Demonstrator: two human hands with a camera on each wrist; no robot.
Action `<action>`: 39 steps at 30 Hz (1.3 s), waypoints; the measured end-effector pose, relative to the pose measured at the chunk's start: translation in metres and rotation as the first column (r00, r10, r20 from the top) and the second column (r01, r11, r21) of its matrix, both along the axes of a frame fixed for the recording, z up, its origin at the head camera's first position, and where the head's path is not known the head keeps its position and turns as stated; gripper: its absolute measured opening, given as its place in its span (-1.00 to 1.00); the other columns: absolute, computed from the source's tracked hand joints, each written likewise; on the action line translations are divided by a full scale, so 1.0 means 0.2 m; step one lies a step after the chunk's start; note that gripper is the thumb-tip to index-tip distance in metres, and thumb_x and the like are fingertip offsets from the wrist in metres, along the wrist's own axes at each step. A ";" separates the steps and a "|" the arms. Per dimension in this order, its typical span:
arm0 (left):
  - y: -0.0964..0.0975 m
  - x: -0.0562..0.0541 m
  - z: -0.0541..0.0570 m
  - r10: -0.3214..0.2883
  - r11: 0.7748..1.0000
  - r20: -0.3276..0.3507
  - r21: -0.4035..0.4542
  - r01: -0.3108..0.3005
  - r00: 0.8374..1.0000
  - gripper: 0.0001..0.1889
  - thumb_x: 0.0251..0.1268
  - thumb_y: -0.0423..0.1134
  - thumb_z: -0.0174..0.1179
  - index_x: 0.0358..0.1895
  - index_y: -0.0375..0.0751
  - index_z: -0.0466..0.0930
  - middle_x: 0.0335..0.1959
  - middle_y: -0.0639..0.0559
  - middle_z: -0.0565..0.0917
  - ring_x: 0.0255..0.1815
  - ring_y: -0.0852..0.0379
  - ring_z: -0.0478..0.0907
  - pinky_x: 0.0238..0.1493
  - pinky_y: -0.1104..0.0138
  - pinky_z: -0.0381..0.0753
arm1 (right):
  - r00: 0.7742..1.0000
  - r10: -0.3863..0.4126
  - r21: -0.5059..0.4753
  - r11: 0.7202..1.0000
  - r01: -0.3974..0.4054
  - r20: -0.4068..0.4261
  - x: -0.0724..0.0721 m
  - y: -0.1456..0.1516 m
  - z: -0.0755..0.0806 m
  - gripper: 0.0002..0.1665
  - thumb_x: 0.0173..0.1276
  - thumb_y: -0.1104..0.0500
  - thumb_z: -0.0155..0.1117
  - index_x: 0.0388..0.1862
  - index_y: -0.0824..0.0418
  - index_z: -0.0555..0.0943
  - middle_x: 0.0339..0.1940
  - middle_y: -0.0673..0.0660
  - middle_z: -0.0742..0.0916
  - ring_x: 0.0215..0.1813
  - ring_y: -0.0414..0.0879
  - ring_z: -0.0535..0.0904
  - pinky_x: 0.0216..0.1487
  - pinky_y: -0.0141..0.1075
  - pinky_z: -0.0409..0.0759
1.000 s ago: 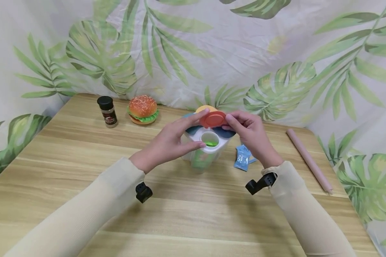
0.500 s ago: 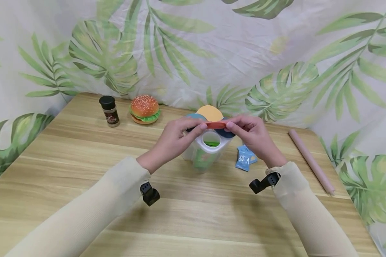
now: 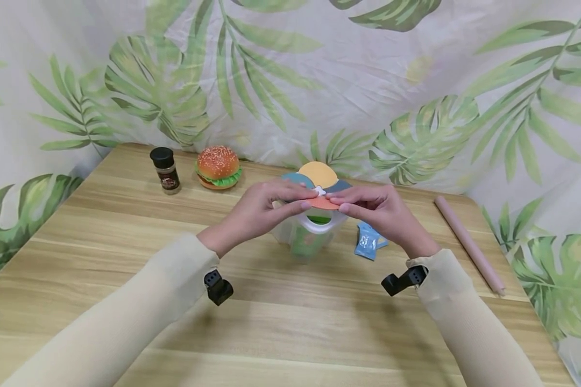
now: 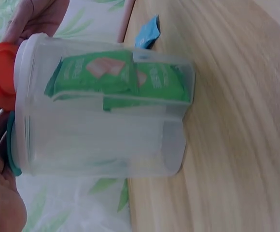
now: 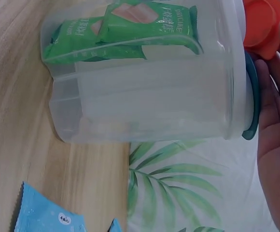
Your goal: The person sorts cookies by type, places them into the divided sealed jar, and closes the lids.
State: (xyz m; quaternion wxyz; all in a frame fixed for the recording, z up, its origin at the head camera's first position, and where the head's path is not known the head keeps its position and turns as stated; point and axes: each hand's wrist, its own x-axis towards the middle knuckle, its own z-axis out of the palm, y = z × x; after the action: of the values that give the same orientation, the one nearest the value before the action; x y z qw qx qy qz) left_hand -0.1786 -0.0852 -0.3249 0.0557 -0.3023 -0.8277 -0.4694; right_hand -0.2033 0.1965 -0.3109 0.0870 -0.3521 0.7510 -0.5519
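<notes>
The left hand (image 3: 252, 210) and right hand (image 3: 389, 217) each pinched one side of the red flap (image 3: 323, 203) between thumb and fingers, tilted over the mouth of the clear container (image 4: 94, 133). Working it well seemed to call for even force from both sides, thumbs clear of the white rim (image 3: 316, 227). The container stood upright on the table (image 3: 290, 333), green packets (image 4: 94, 72) inside.

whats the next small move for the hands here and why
Probably push the red lid down until it sits flush: the left hand and right hand are on it, yet it stands tilted, leaving the opening of the clear container unsealed.
</notes>
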 end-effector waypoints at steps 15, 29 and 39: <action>-0.06 -0.04 0.01 -0.131 0.984 -0.046 -0.127 0.124 0.990 -0.55 0.31 -0.20 0.47 0.26 -0.09 0.73 0.26 0.03 0.75 0.53 -0.02 0.50 0.64 -0.01 0.35 | 0.998 0.022 0.185 0.983 -0.009 -0.067 0.04 -0.01 0.02 -0.76 0.37 0.35 0.46 0.00 0.23 0.84 0.25 0.18 0.78 0.40 -0.27 0.61 0.38 -0.43 0.58; -0.03 -0.02 -0.02 -0.092 0.990 -0.087 -0.117 0.081 0.992 -0.54 0.28 -0.16 0.50 0.25 -0.10 0.74 0.30 -0.03 0.72 0.48 -0.01 0.55 0.55 0.03 0.48 | 0.973 0.050 0.161 0.987 -0.013 -0.225 0.05 -0.01 -0.01 -0.76 0.33 0.42 0.47 -0.06 0.23 0.85 0.21 0.23 0.79 0.35 -0.29 0.65 0.32 -0.43 0.64; -0.02 -0.03 -0.03 -0.096 0.991 -0.107 -0.102 0.085 0.990 -0.53 0.25 -0.19 0.52 0.24 -0.12 0.74 0.32 -0.04 0.71 0.49 -0.03 0.54 0.55 0.04 0.48 | 0.960 0.037 0.134 0.991 0.001 -0.278 0.08 -0.02 -0.02 -0.77 0.31 0.45 0.47 -0.11 0.22 0.85 0.20 0.25 0.79 0.33 -0.24 0.66 0.26 -0.43 0.68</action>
State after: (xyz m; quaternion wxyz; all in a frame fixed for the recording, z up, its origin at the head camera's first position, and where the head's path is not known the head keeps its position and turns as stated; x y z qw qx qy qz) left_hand -0.1842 -0.0892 -0.3304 0.0655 -0.3678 -0.8305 -0.4132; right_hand -0.1879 0.1923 -0.3146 0.0080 -0.4268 0.7874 -0.4446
